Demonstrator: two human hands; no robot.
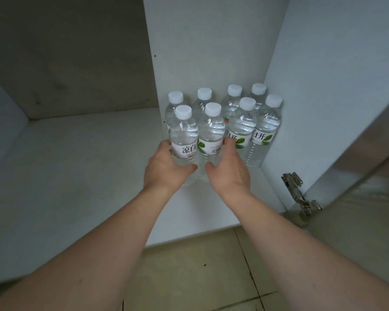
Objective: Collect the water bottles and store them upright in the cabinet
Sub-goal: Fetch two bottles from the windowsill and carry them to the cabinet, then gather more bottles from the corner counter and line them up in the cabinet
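I'm at the placing step here: both hands are inside the white laminate cabinet (pixel 211 52), setting two clear plastic water bottles with white screw caps down at the front of the cluster. My left hand (pixel 166 167) wraps around the left front bottle (pixel 184 135), thumb across its lower body, and my right hand (pixel 230 169) curls around the right front bottle (pixel 211 131), fingers reaching round its far side. Both stand upright on the cabinet's white floor panel (pixel 88 176), just beside each other, with six more capped bottles (pixel 243 122) standing in two rows behind and to the right, against the side wall (whether the two bases are fully seated I can't tell, my hands cover them). I'd judge the next move calls for a gentle release, letting go straight back so neither bottle tips into its neighbours. The metal door hinge (pixel 298 194) sits near my right forearm, so I'd withdraw clear of it.
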